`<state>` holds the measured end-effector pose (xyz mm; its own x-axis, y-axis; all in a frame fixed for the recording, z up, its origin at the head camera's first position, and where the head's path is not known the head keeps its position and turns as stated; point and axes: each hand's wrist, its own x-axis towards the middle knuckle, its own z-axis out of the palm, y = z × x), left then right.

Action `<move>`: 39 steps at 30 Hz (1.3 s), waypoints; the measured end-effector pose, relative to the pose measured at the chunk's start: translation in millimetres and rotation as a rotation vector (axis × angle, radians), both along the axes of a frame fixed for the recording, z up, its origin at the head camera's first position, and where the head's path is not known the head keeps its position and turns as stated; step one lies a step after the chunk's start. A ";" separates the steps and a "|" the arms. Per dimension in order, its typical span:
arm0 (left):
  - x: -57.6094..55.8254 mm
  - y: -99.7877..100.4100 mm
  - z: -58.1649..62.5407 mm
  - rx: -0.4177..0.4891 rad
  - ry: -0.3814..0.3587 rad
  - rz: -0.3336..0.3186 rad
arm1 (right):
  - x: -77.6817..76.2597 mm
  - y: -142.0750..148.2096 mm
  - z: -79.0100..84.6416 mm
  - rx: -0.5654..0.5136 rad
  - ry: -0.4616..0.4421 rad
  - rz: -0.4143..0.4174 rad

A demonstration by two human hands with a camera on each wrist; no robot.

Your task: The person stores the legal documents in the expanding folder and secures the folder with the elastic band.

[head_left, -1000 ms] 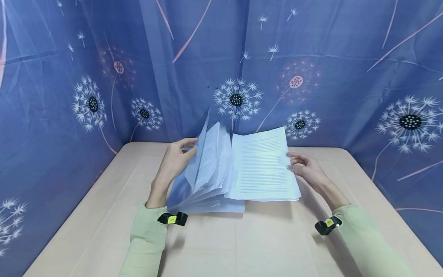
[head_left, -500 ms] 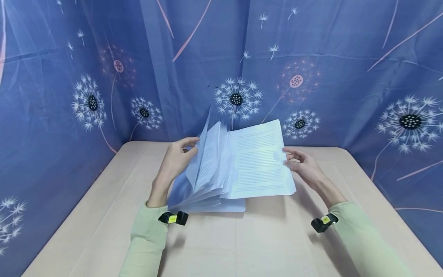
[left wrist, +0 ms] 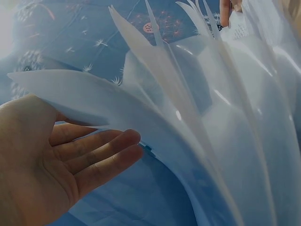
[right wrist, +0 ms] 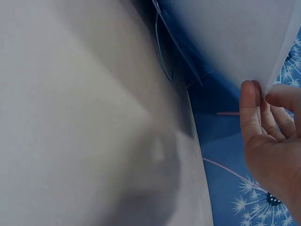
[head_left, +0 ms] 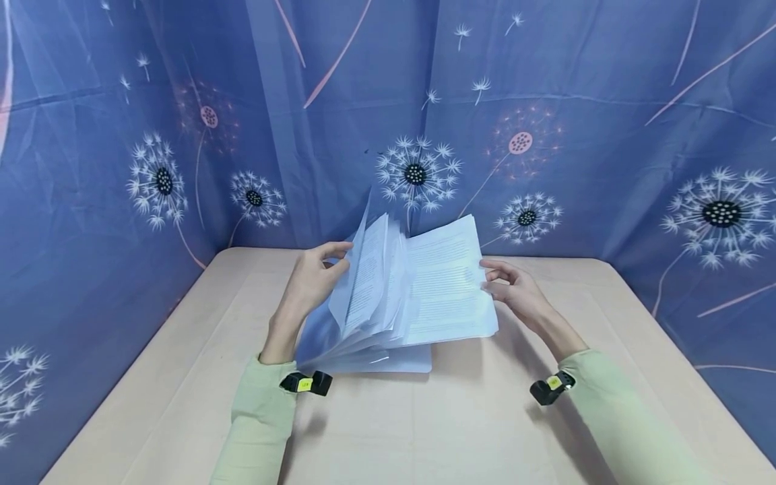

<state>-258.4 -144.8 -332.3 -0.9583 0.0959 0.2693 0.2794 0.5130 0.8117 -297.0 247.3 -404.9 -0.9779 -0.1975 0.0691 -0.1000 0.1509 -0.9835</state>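
Observation:
A blue folder [head_left: 412, 361] with clear plastic sleeves [left wrist: 235, 113] stands fanned open on the table. My left hand [head_left: 308, 277] holds its left leaves, thumb and fingertips at the outer edge. In the left wrist view that leaf curves over the fingers [left wrist: 106, 155]; the thumb is mostly hidden. To the right, several printed paper sheets [head_left: 448, 286] are raised above the table, text facing me. My right hand [head_left: 518, 291] pinches their right edge, clearly seen in the right wrist view at the paper [right wrist: 235, 37]. Whether their left edge is inside a sleeve is hidden.
A beige cloth-covered table [head_left: 388, 431] lies under the folder. Behind and on both sides hangs a blue curtain [head_left: 339, 148] with dandelion prints, close to the raised leaves. A black camera strap sits on each wrist.
My right hand has moved left, carrying the printed sheets toward the sleeves; less of them shows to the right. The left hand and the folder have hardly moved.

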 end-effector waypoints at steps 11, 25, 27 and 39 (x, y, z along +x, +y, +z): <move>-1.4 -0.5 0.3 -0.009 0.005 0.000 | 5.5 5.0 12.2 -0.109 -0.010 0.044; -0.7 2.0 -2.6 -0.009 0.009 0.000 | -1.1 -15.3 1.4 -0.086 -0.013 0.061; -0.3 2.4 -2.7 -0.008 0.006 -0.002 | -2.2 -19.3 -0.6 -0.084 -0.014 0.062; -0.6 4.6 -2.7 0.001 0.012 -0.004 | -6.6 -39.0 -5.0 -0.058 -0.032 0.056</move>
